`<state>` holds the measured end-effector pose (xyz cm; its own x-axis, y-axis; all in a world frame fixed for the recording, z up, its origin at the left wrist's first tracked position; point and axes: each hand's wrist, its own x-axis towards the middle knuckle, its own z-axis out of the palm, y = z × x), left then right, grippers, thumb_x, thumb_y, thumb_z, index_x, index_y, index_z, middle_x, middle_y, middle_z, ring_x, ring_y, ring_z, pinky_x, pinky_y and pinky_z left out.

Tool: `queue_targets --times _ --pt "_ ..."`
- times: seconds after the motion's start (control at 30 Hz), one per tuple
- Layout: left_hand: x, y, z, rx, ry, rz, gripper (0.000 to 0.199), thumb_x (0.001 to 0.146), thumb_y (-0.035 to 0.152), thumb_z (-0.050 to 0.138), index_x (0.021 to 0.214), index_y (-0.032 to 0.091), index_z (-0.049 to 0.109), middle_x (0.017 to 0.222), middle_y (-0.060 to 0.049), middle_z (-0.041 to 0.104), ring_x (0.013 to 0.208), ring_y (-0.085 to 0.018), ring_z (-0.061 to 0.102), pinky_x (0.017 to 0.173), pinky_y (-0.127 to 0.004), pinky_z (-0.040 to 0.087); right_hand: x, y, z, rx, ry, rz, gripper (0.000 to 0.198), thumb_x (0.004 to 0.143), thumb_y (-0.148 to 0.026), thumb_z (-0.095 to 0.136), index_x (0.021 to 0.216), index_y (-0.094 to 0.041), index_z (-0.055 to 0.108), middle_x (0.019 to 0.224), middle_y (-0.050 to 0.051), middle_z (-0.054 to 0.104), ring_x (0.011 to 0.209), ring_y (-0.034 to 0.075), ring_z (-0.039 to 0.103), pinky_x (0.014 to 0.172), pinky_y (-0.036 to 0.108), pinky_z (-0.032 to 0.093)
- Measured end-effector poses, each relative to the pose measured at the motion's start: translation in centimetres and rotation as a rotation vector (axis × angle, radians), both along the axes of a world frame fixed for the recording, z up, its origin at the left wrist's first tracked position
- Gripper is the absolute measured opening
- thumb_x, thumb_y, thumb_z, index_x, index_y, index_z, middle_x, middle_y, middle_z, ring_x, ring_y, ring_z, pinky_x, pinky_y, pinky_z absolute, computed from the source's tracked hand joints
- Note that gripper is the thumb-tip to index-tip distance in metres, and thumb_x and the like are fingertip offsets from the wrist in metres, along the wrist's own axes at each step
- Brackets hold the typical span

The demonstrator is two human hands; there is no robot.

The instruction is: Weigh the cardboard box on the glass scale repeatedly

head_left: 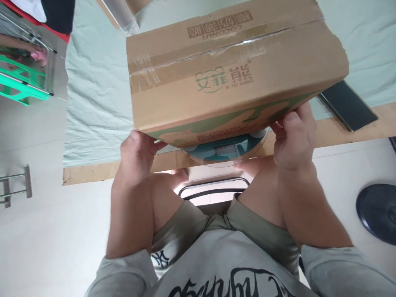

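A large brown cardboard box [173, 99] with green print and clear tape along its seam is tilted over a round glass scale [229, 149] with a small display. My left hand [137, 152] grips the box's near lower left corner, fingertips tucked beneath it. At the near right, my right hand [295, 134] has its fingers curled under the bottom edge, thumb against the side. The box covers most of the scale; whether the two touch I cannot tell.
A pale green cloth [95, 103] covers the table, whose wooden edge [93, 171] faces me. Right of the box lies a dark phone [349, 106]. A clear plastic roll [120, 16] is at the back. Green stool [23, 78] and black round base [377, 212] stand on the floor.
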<state>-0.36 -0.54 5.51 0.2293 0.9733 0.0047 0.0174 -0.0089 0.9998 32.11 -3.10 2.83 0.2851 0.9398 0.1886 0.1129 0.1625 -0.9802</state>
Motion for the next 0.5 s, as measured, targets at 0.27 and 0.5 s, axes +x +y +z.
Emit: queue_targets --times 0.27,0.5 --pt "0.3 -2.1 -0.7 0.12 0.057 -0.128 0.084 0.082 0.075 0.075 0.152 0.032 0.057 0.154 -0.015 0.063 0.159 -0.048 0.046 0.12 -0.067 0.055 0.3 0.8 0.1 0.103 -0.013 0.052 0.041 0.084 -0.04 0.069 0.125 -0.033 0.064 0.1 0.002 0.06 0.095 0.018 0.06 0.082 0.038 0.055" --pt "0.8 2.4 0.4 0.25 0.033 -0.107 0.078 0.086 0.075 0.072 0.147 0.03 0.055 0.16 -0.012 0.059 0.161 -0.043 0.046 0.132 -0.066 0.043 -0.9 5.4 1.1 0.19 0.077 0.138 0.042 0.078 -0.038 0.068 0.118 -0.027 0.059 0.104 0.003 0.061 0.095 0.018 0.058 0.087 0.037 0.055"
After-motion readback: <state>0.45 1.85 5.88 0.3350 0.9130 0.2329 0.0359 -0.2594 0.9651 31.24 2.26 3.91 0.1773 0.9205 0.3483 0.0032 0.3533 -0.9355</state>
